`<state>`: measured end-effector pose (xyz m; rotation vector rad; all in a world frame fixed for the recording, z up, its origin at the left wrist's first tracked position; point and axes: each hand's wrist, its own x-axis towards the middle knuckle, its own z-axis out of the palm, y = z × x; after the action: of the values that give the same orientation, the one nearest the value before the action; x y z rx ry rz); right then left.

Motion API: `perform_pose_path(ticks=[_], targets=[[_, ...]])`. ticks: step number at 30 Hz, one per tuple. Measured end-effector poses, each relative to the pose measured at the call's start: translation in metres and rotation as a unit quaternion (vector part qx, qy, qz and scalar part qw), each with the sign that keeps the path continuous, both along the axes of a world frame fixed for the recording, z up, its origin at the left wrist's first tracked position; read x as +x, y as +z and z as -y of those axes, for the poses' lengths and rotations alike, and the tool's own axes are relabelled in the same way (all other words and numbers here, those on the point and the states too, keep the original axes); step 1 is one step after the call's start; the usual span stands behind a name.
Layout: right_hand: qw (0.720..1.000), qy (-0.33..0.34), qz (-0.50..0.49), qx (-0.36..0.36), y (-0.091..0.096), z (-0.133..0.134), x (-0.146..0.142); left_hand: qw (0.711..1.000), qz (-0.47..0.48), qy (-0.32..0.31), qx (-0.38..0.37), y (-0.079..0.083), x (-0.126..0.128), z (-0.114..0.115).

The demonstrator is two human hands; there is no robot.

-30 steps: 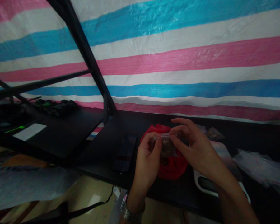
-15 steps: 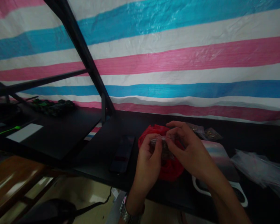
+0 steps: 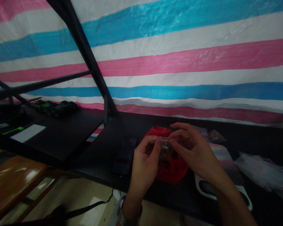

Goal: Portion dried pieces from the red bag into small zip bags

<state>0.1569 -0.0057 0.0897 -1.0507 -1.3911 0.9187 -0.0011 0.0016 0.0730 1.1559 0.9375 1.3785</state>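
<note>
A small clear plastic bag [image 3: 165, 147] with little brownish metallic pieces inside is pinched along its top edge between both hands. My left hand [image 3: 146, 160] grips its left side with thumb and forefinger. On the right side of that edge, my right hand [image 3: 191, 149] pinches with thumb and forefinger, the other fingers raised. Below the bag lies a red plastic bag [image 3: 173, 171], partly covered by the hands. A small scale [image 3: 223, 157] with a shiny top and white base stands beside my right forearm, which hides part of it.
Two small filled bags [image 3: 215, 136] lie behind the scale, and a pile of clear plastic bags [image 3: 264, 171] to its right. A dark phone [image 3: 124, 155] rests left of my hands. A black frame post [image 3: 89, 62] rises at the back left before a striped sheet [image 3: 179, 59].
My left hand has moved slightly left along the small bag's top edge, and more of the bag shows between the hands. The camera view has shifted a little.
</note>
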Motion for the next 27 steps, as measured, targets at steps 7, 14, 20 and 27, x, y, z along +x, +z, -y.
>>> perform_pose_path(ticks=[7, 14, 20, 27], targets=[[0.998, -0.01, 0.058, 0.008, 0.003, 0.0, -0.009, 1.0, 0.002, 0.014, 0.007, -0.001, -0.002, 0.001], [0.996, -0.019, 0.086, 0.018, 0.002, -0.003, -0.015, 0.999, -0.033, 0.019, 0.019, -0.005, -0.009, 0.001], [0.998, -0.013, 0.062, -0.018, 0.006, -0.004, 0.003, 0.999, -0.04, 0.001, 0.01, -0.012, -0.006, 0.003], [0.954, -0.272, 0.077, -0.102, 0.013, 0.021, 0.101, 0.992, -0.086, 0.062, 0.069, -0.009, -0.009, 0.004]])
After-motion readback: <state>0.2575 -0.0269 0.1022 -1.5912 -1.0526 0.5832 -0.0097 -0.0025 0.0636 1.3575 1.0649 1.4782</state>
